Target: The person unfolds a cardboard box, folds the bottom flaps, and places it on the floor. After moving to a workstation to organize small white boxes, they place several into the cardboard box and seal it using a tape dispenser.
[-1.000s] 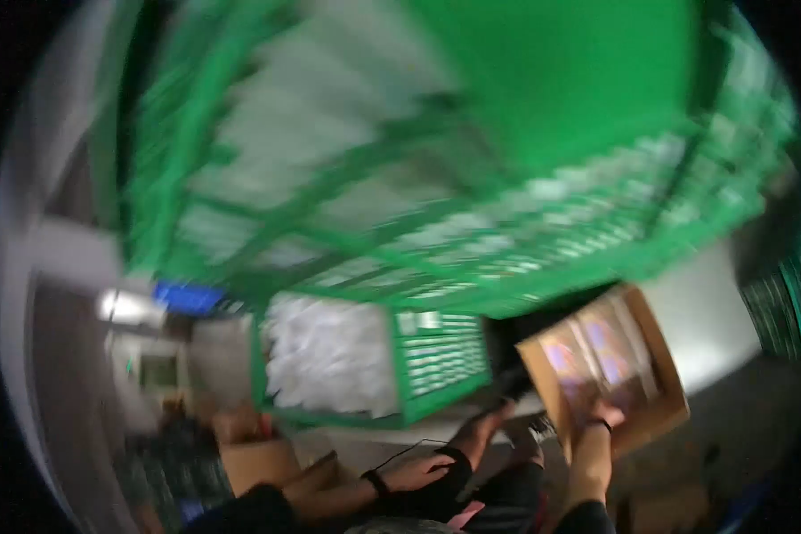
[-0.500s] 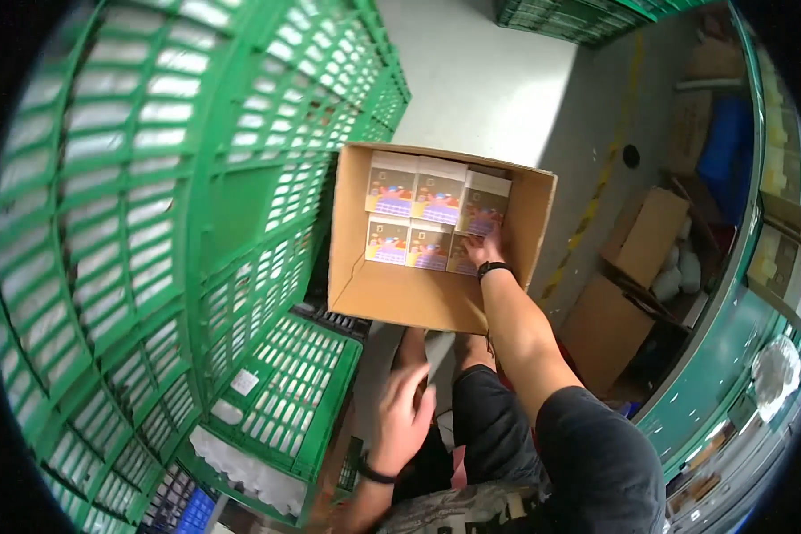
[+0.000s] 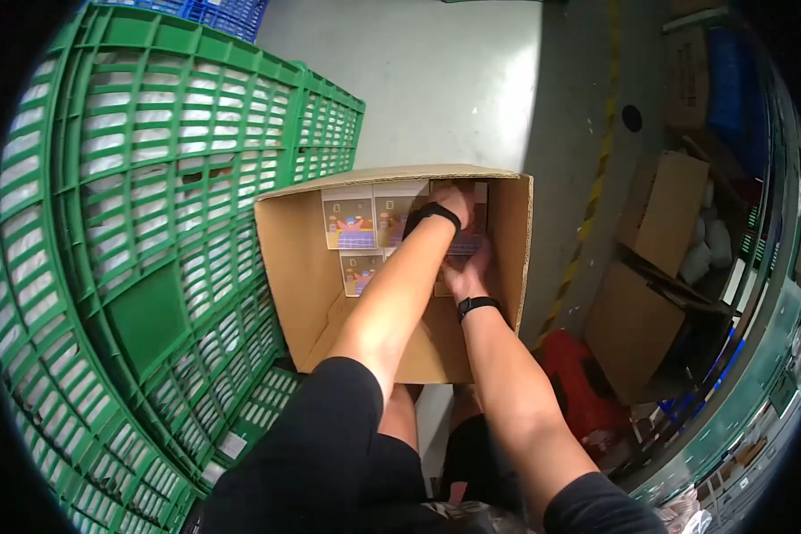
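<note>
An open cardboard carton (image 3: 292,276) faces me, tilted, with small printed boxes (image 3: 351,222) stacked in two rows against its far side. Both my hands reach inside to the right-hand column. My left hand (image 3: 458,206) crosses over from the left and grips the top of the upper right printed box (image 3: 470,246); its fingertips are partly hidden. Below it, my right hand (image 3: 468,271) holds the same box at its lower edge, thumb to the left. My forearms cover parts of the lower row.
Tall green slatted crates (image 3: 187,116) packed with white items stand close on the left. On the right lie opened cardboard boxes (image 3: 663,214), a red object (image 3: 578,383) and a shelf or bench edge. A yellow floor line (image 3: 594,187) runs beyond the carton.
My left hand has gone from beside the carton into it, over the right-hand column. The carton appears lower and farther left in view. My right hand stays in the right-hand column.
</note>
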`<state>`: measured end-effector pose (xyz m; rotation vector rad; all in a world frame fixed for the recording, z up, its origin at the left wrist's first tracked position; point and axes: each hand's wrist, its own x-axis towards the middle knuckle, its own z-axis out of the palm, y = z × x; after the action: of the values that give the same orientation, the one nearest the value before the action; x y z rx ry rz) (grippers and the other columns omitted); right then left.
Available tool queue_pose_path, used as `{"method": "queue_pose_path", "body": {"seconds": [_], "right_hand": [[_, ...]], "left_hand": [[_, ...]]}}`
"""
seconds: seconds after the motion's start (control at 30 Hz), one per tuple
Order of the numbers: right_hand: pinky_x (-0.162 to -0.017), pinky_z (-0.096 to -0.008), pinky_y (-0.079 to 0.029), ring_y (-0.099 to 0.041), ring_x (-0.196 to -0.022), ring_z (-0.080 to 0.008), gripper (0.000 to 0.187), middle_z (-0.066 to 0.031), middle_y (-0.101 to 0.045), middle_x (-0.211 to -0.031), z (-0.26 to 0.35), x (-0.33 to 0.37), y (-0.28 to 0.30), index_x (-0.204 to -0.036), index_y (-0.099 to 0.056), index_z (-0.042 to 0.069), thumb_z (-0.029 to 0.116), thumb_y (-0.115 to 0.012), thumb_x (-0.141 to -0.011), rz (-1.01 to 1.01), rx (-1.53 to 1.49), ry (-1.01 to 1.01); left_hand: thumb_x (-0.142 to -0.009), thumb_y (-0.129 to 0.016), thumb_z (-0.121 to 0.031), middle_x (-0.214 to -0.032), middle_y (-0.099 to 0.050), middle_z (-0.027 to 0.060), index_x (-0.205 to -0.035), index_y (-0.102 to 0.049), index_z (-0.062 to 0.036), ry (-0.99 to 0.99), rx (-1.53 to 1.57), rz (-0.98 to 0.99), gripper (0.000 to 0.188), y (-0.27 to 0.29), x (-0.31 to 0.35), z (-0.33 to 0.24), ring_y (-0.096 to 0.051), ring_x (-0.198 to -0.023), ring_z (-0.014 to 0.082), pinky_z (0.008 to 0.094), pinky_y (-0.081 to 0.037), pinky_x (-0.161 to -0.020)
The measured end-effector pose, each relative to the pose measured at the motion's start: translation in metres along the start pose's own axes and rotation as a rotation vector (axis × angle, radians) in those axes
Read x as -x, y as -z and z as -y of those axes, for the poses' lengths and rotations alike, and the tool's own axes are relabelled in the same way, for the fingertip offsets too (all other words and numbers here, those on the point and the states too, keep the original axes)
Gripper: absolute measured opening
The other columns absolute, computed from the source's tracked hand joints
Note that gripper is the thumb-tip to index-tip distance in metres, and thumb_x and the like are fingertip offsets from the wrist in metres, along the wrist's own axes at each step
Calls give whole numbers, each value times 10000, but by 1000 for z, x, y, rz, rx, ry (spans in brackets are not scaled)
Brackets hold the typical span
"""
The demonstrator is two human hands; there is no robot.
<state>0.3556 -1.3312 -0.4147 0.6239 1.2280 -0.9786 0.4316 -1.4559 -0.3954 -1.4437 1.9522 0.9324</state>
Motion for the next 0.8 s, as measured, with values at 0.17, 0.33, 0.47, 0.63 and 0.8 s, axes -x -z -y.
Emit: {"method": "queue_pose_path", "body": {"seconds": [0.17, 0.33, 0.47, 0.63, 0.8], "right_hand": [[-1024, -479, -445, -563, -1176, -288, 562, -111, -580, -1319, 15, 14, 2, -1287, -527, 61, 516, -378, -994, -136, 45, 84], [-1117, -411, -342, -455, -1305, -237, 545, -57, -511, -1412, 21, -20, 25, -1378, -496, 110, 493, -345, -1021, 270, -24, 104], [-1101, -416, -371, -482, -1286, -255, 549, -83, -531, -1397, 11, -7, 8, -1385, -489, 81, 467, -336, -1026, 251, -25, 131], [-1119, -413, -350, -454, -1314, -265, 561, -112, -447, -1474, 24, -16, 4, -1439, -420, 64, 435, -304, -1033, 283, -65, 88], [-1096, -440, -357, -474, -1280, -279, 537, -116, -473, -1443, 34, -28, 20, -1426, -426, 67, 418, -345, -1027, 265, 376, 91]], "left_hand": [[-855, -544, -175, -1262, -575, 250, -1288, -552, -24, 2, 167, -280, 459, -8, 15, -34, -548, -1196, 391, 505, -405, -1047], [-845, -594, -208, -1426, -417, 280, -1435, -387, 15, 26, 192, -559, 664, -31, 26, -61, -360, -1353, 444, 534, -286, -1129], [-864, -584, -240, -1506, -319, 276, -1477, -326, 19, 43, 185, -592, 714, -54, 22, -44, -257, -1416, 448, 539, -242, -1152], [-876, -577, -270, -1556, -248, 259, -1487, -328, -2, 58, 301, -593, 712, -50, 28, -32, -202, -1448, 431, 558, -213, -1160], [-738, -645, -197, -1362, -459, 261, -1211, -567, -5, 122, 464, -847, 516, 9, 131, -71, -412, -1300, 433, 594, -303, -1081]]}}
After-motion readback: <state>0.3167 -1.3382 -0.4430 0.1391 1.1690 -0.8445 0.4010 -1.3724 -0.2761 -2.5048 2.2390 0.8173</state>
